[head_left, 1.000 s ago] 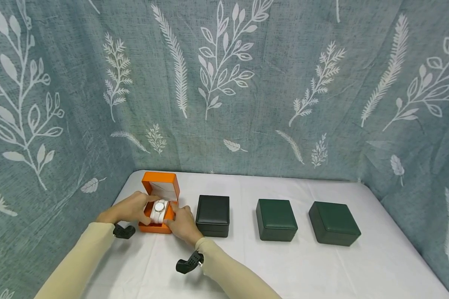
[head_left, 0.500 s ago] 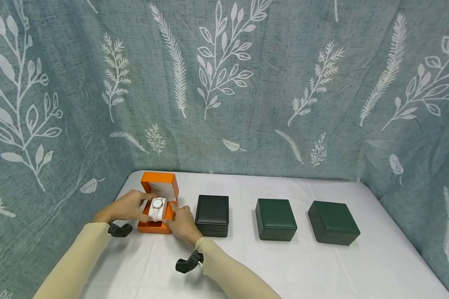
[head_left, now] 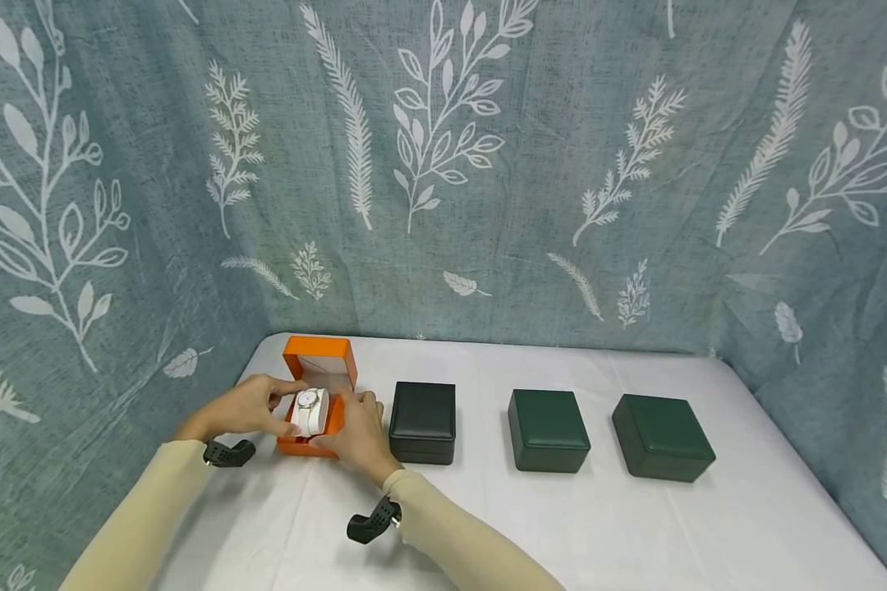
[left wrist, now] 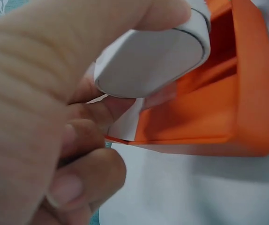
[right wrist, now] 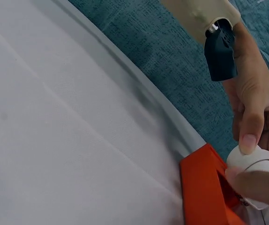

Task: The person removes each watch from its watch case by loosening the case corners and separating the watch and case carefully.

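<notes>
An orange watch box [head_left: 318, 346] stands with its lid raised at the table's far left. My left hand [head_left: 255, 406] pinches a white watch cushion [left wrist: 148, 61] between thumb and fingers. Around that cushion is a white-strapped wristwatch [head_left: 306, 399] with a round pale dial. The cushion sits tilted over the box's orange interior in the left wrist view. At the box's right side, my right hand [head_left: 362, 435] grips, its thumb over the front edge close to the cushion. In the right wrist view the right thumb overlaps the cushion's end; its other fingers are hidden there.
To the right of the orange box stand a closed black box [head_left: 422, 414] and two closed dark green boxes, one nearer [head_left: 549, 423] and one farther right [head_left: 663, 431]. White cloth [head_left: 562, 533] covers the table. Patterned blue-green curtains [head_left: 488, 271] hang behind and beside it.
My left hand has drawn a little up and to the left with the cushion, whose watch dial now tilts leftward. My right thumb has slid slightly left at the box's front.
</notes>
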`<state>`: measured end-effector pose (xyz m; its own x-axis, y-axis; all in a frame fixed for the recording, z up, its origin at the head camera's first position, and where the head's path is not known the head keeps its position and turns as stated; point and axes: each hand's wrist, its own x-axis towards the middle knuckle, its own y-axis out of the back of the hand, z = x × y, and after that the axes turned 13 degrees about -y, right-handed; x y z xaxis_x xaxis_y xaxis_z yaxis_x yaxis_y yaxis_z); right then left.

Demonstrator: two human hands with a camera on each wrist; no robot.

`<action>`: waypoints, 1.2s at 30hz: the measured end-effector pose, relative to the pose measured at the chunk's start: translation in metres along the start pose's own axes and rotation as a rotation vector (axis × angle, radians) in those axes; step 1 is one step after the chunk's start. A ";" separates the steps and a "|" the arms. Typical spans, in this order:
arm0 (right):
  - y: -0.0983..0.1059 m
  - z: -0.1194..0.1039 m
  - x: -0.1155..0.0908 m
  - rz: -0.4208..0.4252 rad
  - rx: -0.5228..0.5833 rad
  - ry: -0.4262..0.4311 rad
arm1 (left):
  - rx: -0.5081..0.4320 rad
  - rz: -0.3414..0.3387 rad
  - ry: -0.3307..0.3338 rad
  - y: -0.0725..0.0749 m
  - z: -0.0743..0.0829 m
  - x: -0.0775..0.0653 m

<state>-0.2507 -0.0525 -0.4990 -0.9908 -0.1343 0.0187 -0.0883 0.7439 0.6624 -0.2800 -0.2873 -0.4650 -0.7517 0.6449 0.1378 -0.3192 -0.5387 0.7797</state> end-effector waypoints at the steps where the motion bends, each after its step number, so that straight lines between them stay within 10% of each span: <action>1: 0.001 -0.002 -0.001 -0.009 0.004 0.017 | -0.007 -0.004 0.001 0.000 0.000 0.000; 13: 0.007 -0.009 0.003 -0.183 0.066 0.220 | -0.086 -0.026 0.006 0.004 0.011 -0.003; 36: 0.000 -0.006 0.011 -0.216 0.175 0.269 | -0.386 0.049 -0.004 -0.003 -0.005 -0.026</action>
<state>-0.2614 -0.0582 -0.4945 -0.8873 -0.4492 0.1039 -0.3310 0.7775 0.5348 -0.2626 -0.3053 -0.4735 -0.7696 0.6148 0.1723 -0.4770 -0.7330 0.4849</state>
